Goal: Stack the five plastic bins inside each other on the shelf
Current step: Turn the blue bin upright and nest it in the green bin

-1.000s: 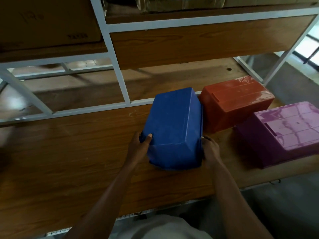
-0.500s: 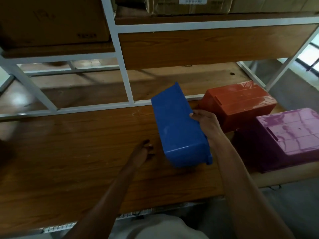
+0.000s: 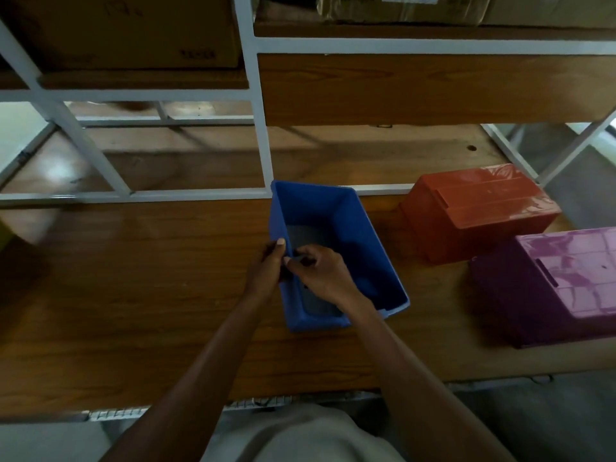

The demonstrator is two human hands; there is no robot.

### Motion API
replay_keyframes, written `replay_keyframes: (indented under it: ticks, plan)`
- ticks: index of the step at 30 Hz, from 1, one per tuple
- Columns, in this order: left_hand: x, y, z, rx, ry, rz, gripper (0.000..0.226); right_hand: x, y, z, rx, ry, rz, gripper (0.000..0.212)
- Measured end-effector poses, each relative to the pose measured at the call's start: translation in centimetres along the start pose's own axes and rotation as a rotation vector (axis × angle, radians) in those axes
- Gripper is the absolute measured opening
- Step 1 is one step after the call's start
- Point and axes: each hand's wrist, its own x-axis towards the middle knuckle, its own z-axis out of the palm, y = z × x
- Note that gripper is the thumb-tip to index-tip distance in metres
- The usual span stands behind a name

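Both hands pinch the blue bin's [image 3: 336, 251] left wall, left hand [image 3: 266, 278] outside, right hand [image 3: 320, 275] inside; best to settle it flat, mouth up, before reaching for the overturned orange bin [image 3: 480, 211].

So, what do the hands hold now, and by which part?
Both hands grip the blue bin by its left wall: left hand outside with thumb on the rim, right hand inside.

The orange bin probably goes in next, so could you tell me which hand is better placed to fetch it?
Probably the right hand: the orange bin lies upside down to the right of the blue bin.
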Motion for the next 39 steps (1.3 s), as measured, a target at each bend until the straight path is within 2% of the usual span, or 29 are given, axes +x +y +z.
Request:
replay_keyframes:
  ticks: [4, 8, 9, 11, 14, 17, 23, 26, 31, 35, 39]
  plan:
    - [-0.1, -0.7, -1.6, 0.036, -0.009, -0.031, 0.032, 0.7, 1.7, -1.1, -0.021, 0.061, -0.022, 0.027]
    - [-0.5, -1.3, -2.9, 0.027, 0.004, -0.061, 0.026, 2.2, 4.0, -4.2, -0.136, 0.258, -0.154, 0.011]
    - [-0.6, -1.4, -3.0, 0.026, 0.003, -0.063, 0.027, 2.7, 4.5, -4.7, -0.178, 0.315, -0.151, 0.013]
    - [-0.7, -1.5, -3.1, 0.037, 0.000, -0.055, 0.027, 3.6, 5.3, -5.9, -0.272, 0.366, -0.012, 0.027]
    - [-0.9, -1.5, -3.0, 0.047, 0.002, -0.063, 0.018, 4.9, 6.4, -7.1, -0.280, 0.260, 0.205, 0.037]
    - [-0.8, -1.5, -3.1, 0.059, 0.009, -0.067, 0.017, 4.9, 6.8, -7.5, -0.154, 0.207, 0.196, 0.027]
    - [-1.2, -1.9, -4.2, 0.060, 0.045, -0.081, 0.038, 3.7, 5.9, -7.7, 0.077, 0.136, 0.310, 0.021]
    - [-2.2, -2.2, -5.3, 0.040, 0.081, -0.096, 0.036, 2.8, 4.7, -7.3, 0.211, 0.096, 0.298, 0.021]
    - [-4.8, -2.9, -8.3, -0.033, 0.178, -0.108, 0.034, 2.0, 2.1, -5.6, 0.279, -0.029, 0.221, 0.021]
    - [-7.9, -3.4, -11.0, -0.119, 0.338, -0.115, 0.030, 1.5, 0.0, -3.4, 0.314, -0.140, 0.176, 0.023]
    - [-12.0, -4.0, -13.8, -0.180, 0.474, -0.049, 0.028, 0.8, -2.7, -0.2, 0.282, -0.244, 0.140, 0.028]
